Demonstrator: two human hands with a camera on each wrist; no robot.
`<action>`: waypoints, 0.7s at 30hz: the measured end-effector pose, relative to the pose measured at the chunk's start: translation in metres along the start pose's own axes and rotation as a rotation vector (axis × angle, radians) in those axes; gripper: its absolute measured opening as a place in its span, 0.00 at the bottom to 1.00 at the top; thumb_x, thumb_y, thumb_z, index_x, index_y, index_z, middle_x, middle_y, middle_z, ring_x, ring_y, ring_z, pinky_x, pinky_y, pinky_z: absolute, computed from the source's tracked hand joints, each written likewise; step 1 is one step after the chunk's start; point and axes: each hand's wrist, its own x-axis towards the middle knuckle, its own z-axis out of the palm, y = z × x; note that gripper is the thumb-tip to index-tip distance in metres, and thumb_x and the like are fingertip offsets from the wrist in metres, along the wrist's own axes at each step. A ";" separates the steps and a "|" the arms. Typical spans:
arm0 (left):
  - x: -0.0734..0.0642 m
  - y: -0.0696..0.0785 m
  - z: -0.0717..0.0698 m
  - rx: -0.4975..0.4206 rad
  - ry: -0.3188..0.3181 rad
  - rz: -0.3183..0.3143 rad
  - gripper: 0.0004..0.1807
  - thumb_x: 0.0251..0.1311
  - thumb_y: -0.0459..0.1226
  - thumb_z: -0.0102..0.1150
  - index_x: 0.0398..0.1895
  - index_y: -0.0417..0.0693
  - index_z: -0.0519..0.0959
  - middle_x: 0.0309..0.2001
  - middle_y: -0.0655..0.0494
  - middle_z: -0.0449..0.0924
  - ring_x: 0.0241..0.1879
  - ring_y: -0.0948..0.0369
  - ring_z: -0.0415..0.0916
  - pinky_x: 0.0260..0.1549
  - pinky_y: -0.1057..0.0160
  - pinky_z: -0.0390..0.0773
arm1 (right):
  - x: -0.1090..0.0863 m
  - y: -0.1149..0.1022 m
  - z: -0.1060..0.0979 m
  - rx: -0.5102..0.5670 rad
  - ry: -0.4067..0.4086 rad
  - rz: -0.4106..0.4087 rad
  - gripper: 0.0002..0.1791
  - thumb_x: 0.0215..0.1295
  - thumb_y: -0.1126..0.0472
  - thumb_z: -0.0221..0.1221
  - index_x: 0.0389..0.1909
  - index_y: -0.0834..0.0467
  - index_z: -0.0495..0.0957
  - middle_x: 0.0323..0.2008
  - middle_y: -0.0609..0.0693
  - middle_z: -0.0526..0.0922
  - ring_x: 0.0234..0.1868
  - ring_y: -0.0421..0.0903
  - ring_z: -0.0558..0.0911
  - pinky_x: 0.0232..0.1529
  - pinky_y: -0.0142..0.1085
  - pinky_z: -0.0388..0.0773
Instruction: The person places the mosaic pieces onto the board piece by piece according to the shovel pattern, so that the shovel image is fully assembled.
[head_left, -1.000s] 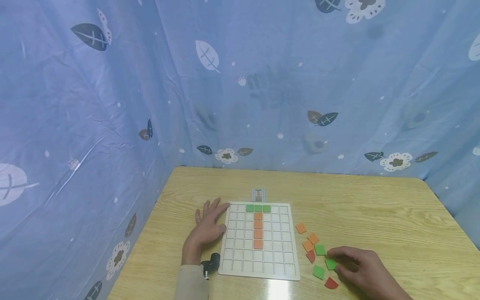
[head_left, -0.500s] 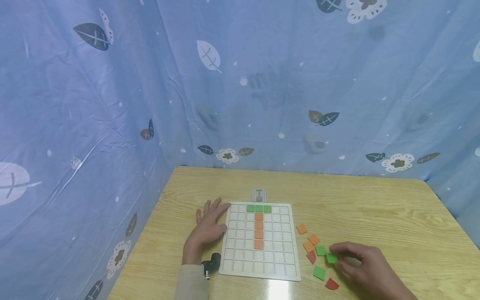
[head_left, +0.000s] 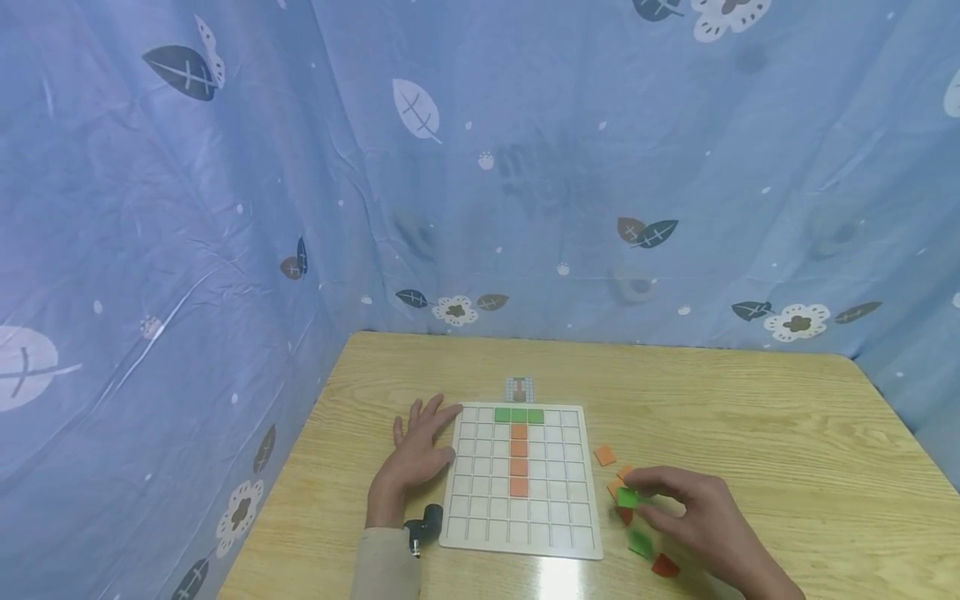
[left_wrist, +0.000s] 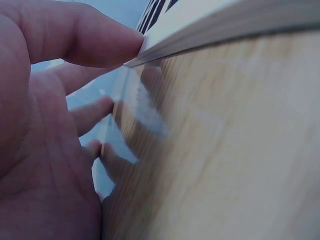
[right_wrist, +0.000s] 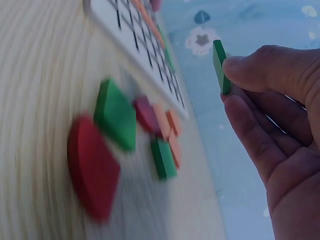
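Our right hand (head_left: 693,510) pinches a green tile (right_wrist: 219,65), thumb against fingers, raised above the bench (head_left: 795,442) near the board's (head_left: 558,492) right side. Our left hand (head_left: 412,458) lies spread, thumb and forefinger touching the board's left edge. We judge the tile light, stiff, perhaps slick-faced; best held near one edge.

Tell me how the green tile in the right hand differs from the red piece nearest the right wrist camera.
Colour: the tile is green, the red piece red. Shape: the tile shows straight edges, the red piece a curved one. State: the tile is pinched in the right hand, the red piece lies on the table. Both are thin, plain-coloured pieces.
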 end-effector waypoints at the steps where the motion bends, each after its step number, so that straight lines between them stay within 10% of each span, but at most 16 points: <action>1: 0.000 0.000 0.000 -0.002 0.000 0.000 0.47 0.48 0.31 0.59 0.80 0.57 0.75 0.89 0.44 0.53 0.89 0.35 0.32 0.80 0.25 0.20 | 0.001 -0.002 0.003 0.004 0.005 -0.004 0.24 0.52 0.70 0.81 0.48 0.47 0.92 0.44 0.36 0.94 0.46 0.31 0.90 0.50 0.17 0.81; 14: 0.000 -0.002 0.000 -0.011 -0.001 -0.001 0.46 0.49 0.30 0.59 0.80 0.58 0.74 0.89 0.44 0.52 0.90 0.36 0.31 0.80 0.26 0.20 | 0.017 -0.027 0.041 0.134 -0.037 0.002 0.19 0.57 0.71 0.77 0.47 0.48 0.92 0.43 0.38 0.94 0.38 0.35 0.88 0.36 0.32 0.85; 21: 0.001 -0.003 -0.001 -0.005 -0.008 0.003 0.46 0.50 0.30 0.59 0.81 0.57 0.73 0.89 0.43 0.52 0.90 0.37 0.30 0.80 0.26 0.20 | 0.030 -0.041 0.054 0.130 -0.061 -0.044 0.21 0.58 0.72 0.75 0.48 0.45 0.91 0.44 0.33 0.93 0.43 0.37 0.91 0.47 0.37 0.90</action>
